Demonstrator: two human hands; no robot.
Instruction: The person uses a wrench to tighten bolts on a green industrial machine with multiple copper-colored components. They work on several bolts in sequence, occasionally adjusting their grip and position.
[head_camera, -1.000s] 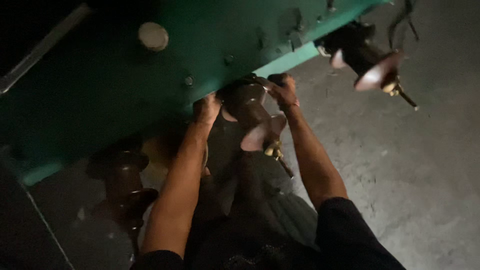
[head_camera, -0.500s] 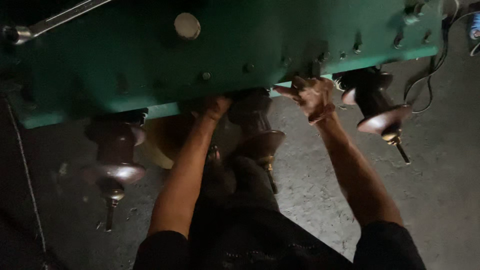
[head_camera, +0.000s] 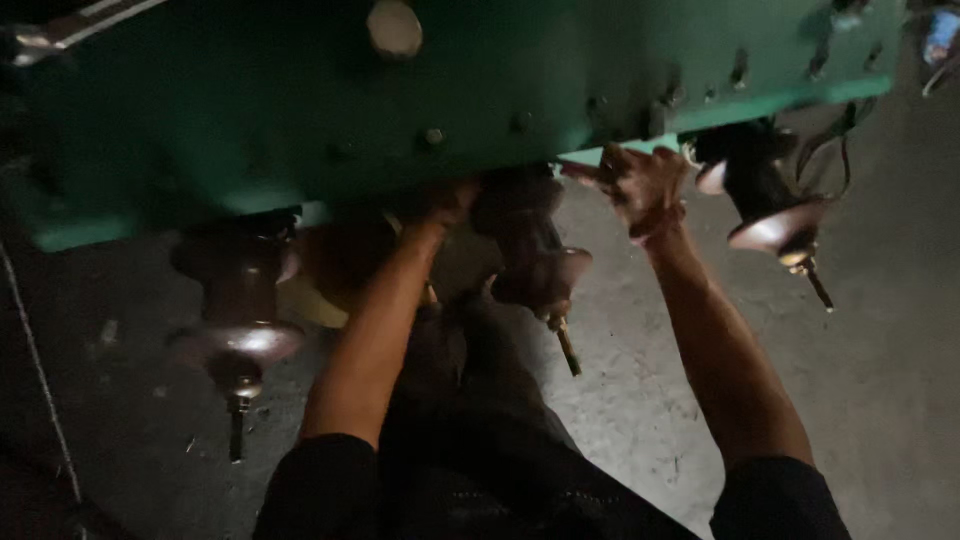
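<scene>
— Where can my hands get through under there?

— Not much room. The green metal housing (head_camera: 300, 110) hangs over everything, so I can only come in from below its lower edge. My left hand (head_camera: 452, 203) is squeezed between the left brown insulator (head_camera: 238, 300) and the middle insulator (head_camera: 530, 250), close against both.

— And the other side?

— My right hand (head_camera: 640, 185) sits in the gap between the middle insulator and the right insulator (head_camera: 765, 200); that gap is wider. Their metal studs poke down into the way. The concrete floor (head_camera: 880, 380) to the right lies open.
</scene>
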